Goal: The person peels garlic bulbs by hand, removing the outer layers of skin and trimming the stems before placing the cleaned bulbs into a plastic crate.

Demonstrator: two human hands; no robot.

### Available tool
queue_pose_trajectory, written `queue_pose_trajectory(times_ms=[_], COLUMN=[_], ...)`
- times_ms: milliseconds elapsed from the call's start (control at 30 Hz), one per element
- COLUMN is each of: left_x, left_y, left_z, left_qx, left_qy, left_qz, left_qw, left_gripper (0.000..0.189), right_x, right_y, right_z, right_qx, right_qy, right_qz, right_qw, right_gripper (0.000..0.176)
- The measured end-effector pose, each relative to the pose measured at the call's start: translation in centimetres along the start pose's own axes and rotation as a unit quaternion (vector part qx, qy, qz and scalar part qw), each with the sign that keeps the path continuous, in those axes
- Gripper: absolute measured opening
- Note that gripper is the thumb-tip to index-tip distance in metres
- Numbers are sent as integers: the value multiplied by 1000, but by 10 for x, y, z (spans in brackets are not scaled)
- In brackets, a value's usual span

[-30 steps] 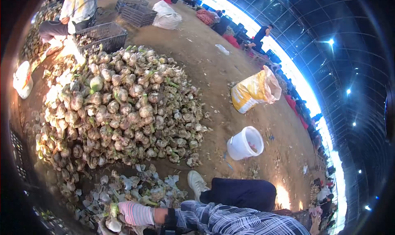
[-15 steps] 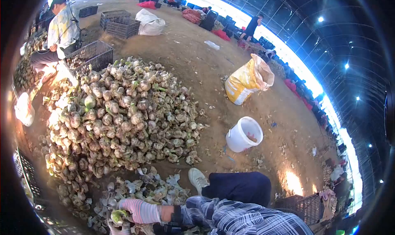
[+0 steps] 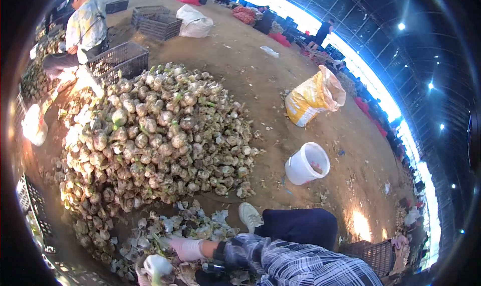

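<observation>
A pale peeled garlic bulb [image 3: 158,265] with a greenish stem is held near the bottom edge by my left hand [image 3: 142,276], gloved and partly cut off by the frame. Just above and to its right is my right hand [image 3: 185,248] in a pink-and-white glove, blurred, over loose skins [image 3: 195,223]; its fingertips are smeared, so what they hold cannot be made out. Beyond the skins rises a large pile of garlic bulbs [image 3: 165,130], some with green stems.
A white bucket [image 3: 298,167] and a yellow-and-white sack [image 3: 306,103] stand right of the pile. Black crates [image 3: 123,60] are behind it, another crate [image 3: 37,213] at left. A seated person [image 3: 86,28] is at upper left. My shoe [image 3: 249,216] is near the skins.
My right hand has moved off the bulb, slightly up and right. The bulb, greener before, now shows a white surface in my left hand. The whole view has shifted slightly.
</observation>
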State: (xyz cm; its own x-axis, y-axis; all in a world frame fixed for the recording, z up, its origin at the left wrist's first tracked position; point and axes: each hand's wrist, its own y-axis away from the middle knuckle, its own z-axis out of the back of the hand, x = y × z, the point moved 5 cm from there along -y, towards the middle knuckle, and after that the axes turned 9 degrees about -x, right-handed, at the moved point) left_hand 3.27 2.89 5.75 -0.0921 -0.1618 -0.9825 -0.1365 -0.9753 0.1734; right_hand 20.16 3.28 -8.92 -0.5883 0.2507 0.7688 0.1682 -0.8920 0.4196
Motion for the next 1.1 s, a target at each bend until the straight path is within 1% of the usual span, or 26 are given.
queue_pose_trajectory(times_ms=[33, 67, 100, 133, 167, 200, 233, 300, 333, 367, 400, 433, 467, 500, 533, 567, 633, 800, 833, 900, 933, 967, 1000, 1033, 1067, 1100], left_x=[0, -8, -2, 12, 38, 55, 50, 66, 77, 83, 52, 53, 41, 62, 69, 78, 93, 104, 104, 118, 126, 131, 134, 139, 142, 133], left_y=[-6, -8, -13, -18, -24, -26, -27, -28, -28, -34, -36, -34, -34, -28, -25, -21, -16, -17, -18, -23, -21, -16, -16, -16, -15, -16], left_z=[6, 5, 3, 2, 6, 5, 4, 16, 23, 17, 8, 8, 7, 13, 18, 22, 24, 30, 34, 45, 47, 42, 39, 35, 35, 40], left_qx=[-61, -96, -99, -101, -59, -34, -25, 5, 22, -69, -34, -25, -48, -52, -43, -46, -48, -100, -129, -158, -166, -201, -230, -258, -285, -225], left_qy=[-29, -35, -58, -83, -172, -169, -175, -188, -198, -142, -63, -100, -156, -172, -183, -246, -326, -419, -386, -176, -64, 97, 130, 162, 192, 135], left_qz=[66, 111, 60, 9, -86, -63, -30, 29, 62, -53, 81, 74, 59, 39, 32, 3, -55, -91, -84, 106, 197, 239, 228, 216, 203, 223], left_qw=[996, 989, 992, 991, 980, 983, 984, 982, 978, 986, 994, 992, 985, 983, 982, 968, 943, 898, 909, 966, 964, 945, 937, 928, 917, 939], left_gripper=[57, 51, 51, 53, 58, 58, 59, 59, 58, 41, 46, 45, 43, 43, 40, 41, 38, 21, 18, 21, 22, 27, 27, 27, 27, 25], right_x=[3, 8, 32, 45, 57, 62, 47, 11, 24, 33, 65, 53, 60, 86, 70, 89, 67, 60, 58, 62, 64, 66, 66, 51, 45, 47], right_y=[2, 3, 8, 13, 16, 15, 1, -13, -10, -1, 13, 6, 8, 14, 9, 11, 10, 6, 6, 4, 4, 4, 3, 2, 3, 2], right_z=[4, 9, 10, 10, 14, 16, 3, -8, -11, 2, 35, 19, 22, 33, 17, 20, 2, -7, -7, -9, -13, -17, -19, -21, -22, -20], right_qx=[12, 19, 61, 81, 102, 122, 89, 19, -3, -104, -186, -94, -57, -65, -38, -41, -14, 27, 43, 70, 58, 44, 30, 33, 54, 73], right_qy=[-163, -320, -598, -579, -559, -537, -522, -367, -291, -174, -73, -188, -45, -93, -30, -65, -141, -215, -242, -345, -366, -387, -407, -363, -420, -474], right_qz=[8, 13, 44, 26, 10, -1, 16, 42, 53, 153, 248, 180, 185, 196, 261, 212, 86, -27, -63, -88, -78, -69, -58, -35, -69, -104], right_qw=[987, 947, 798, 811, 823, 835, 848, 929, 955, 967, 948, 961, 980, 974, 964, 974, 986, 976, 967, 932, 925, 919, 911, 930, 903, 871], right_gripper=[78, 85, 86, 81, 77, 73, 67, 64, 63, 61, 59, 58, 60, 49, 55, 62, 68, 68, 68, 69, 70, 70, 70, 69, 68, 66])
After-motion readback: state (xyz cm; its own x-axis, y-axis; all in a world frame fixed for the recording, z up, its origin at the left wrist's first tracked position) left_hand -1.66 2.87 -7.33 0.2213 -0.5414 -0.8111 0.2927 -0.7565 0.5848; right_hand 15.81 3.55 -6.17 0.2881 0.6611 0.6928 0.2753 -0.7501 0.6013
